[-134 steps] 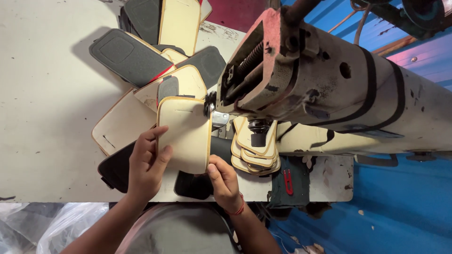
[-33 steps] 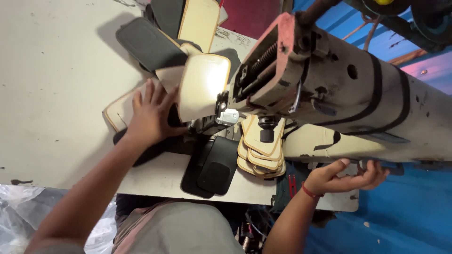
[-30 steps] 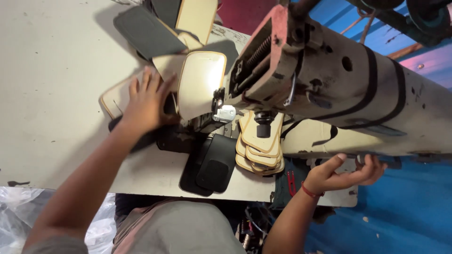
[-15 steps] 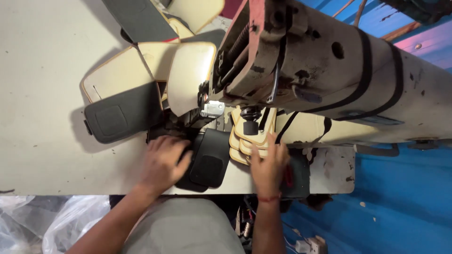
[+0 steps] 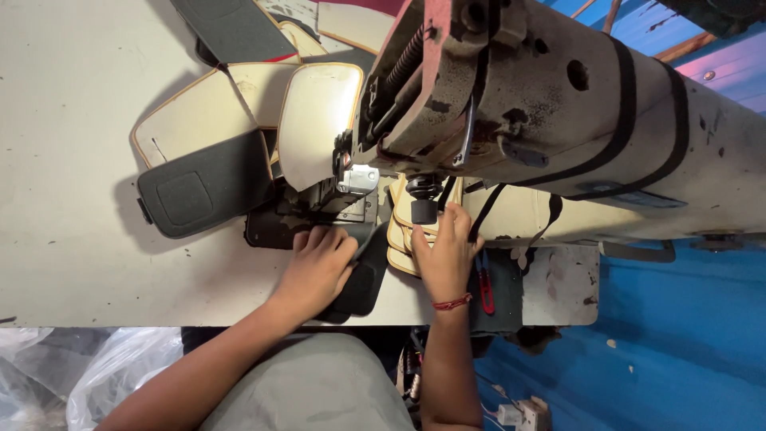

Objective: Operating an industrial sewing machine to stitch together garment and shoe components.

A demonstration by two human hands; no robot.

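My left hand (image 5: 315,267) presses on a black padded piece (image 5: 361,289) lying on the machine bed just in front of the presser foot (image 5: 359,179), fingers curled over its edge. My right hand (image 5: 443,255), a red thread on its wrist, lies with its fingers flat on a stack of cream pieces (image 5: 397,239) under the arm of the old sewing machine (image 5: 542,104). Beside the needle, a sewn cream piece with a tan edge (image 5: 315,120) stands up.
Several cream and black padded pieces (image 5: 207,183) fan out across the white table (image 5: 72,239) at the upper left. A red-handled tool (image 5: 485,287) lies to the right of my wrist. Plastic bags (image 5: 80,375) sit below the table edge, and a blue wall is at right.
My left hand came off the fanned pieces and down onto the black piece. My right hand left the machine's right end and moved to the cream stack. The view has shifted closer.
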